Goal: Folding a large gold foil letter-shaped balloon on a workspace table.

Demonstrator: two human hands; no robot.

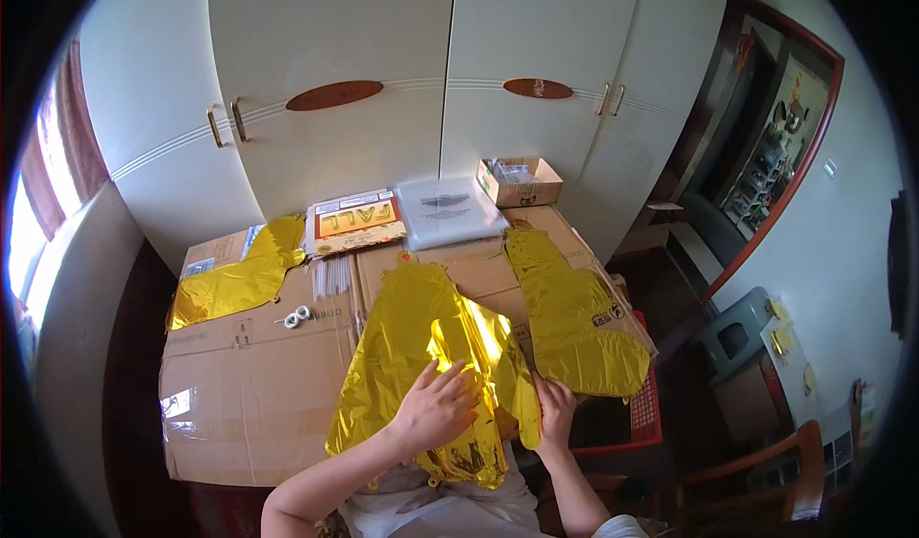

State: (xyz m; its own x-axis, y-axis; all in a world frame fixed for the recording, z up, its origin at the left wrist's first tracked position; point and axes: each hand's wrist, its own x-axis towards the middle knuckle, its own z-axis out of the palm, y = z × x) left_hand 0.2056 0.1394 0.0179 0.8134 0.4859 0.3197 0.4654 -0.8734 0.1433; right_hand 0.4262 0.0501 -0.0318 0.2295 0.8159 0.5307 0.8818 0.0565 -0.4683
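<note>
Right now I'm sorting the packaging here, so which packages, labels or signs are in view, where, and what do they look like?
Printed card pack: far centre on the cardboard boxes; flat, rectangular, orange-red and yellow.
Clear plastic sleeves: right of it; flat, translucent stack.
Small open carton: by the wardrobe; brown.
Box label: far left; pale.

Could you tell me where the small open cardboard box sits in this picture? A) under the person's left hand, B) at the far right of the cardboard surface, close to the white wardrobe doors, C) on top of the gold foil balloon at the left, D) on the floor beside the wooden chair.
B: the small open cardboard box stands at the far end of the cardboard surface, right beside the clear plastic packet and just before the white wardrobe doors.
</note>
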